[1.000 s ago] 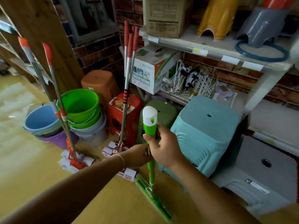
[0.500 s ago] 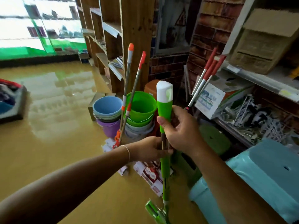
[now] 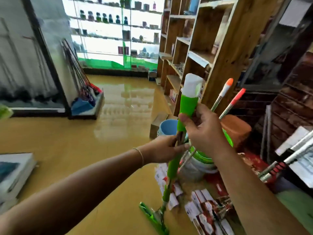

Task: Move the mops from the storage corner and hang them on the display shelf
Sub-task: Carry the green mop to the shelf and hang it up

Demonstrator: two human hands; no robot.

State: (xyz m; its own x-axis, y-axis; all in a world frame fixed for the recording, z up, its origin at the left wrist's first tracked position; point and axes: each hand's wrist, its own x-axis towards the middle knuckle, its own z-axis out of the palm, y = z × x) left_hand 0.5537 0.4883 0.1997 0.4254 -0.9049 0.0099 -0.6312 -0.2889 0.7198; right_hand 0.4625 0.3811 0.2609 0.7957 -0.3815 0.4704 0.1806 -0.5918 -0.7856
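Observation:
I hold a green mop (image 3: 187, 106) with a white cap upright in front of me. My right hand (image 3: 205, 131) grips its green handle just below the cap. My left hand (image 3: 166, 148) grips the shaft a little lower. The flat green mop head (image 3: 153, 217) hangs low over the yellow floor. Two more mops with orange-tipped handles (image 3: 227, 84) lean in the storage corner behind my right hand. At the right edge another mop shaft (image 3: 286, 160) with a red-and-black grip slants across. Far left, several mops (image 3: 79, 77) stand against a display rack.
Stacked buckets, blue (image 3: 167, 128) and green-and-white (image 3: 201, 160), and an orange stool (image 3: 237, 129) crowd the corner. Wooden shelving (image 3: 218, 48) rises at centre right. Packaged mop heads (image 3: 203, 211) litter the floor. A white box (image 3: 11, 173) sits at the left. Open yellow floor (image 3: 84, 141) stretches toward the rack.
My view has swung left from the corner toward the shop floor and far rack. Both hands still grip the green mop, which has lifted and come along with the turn.

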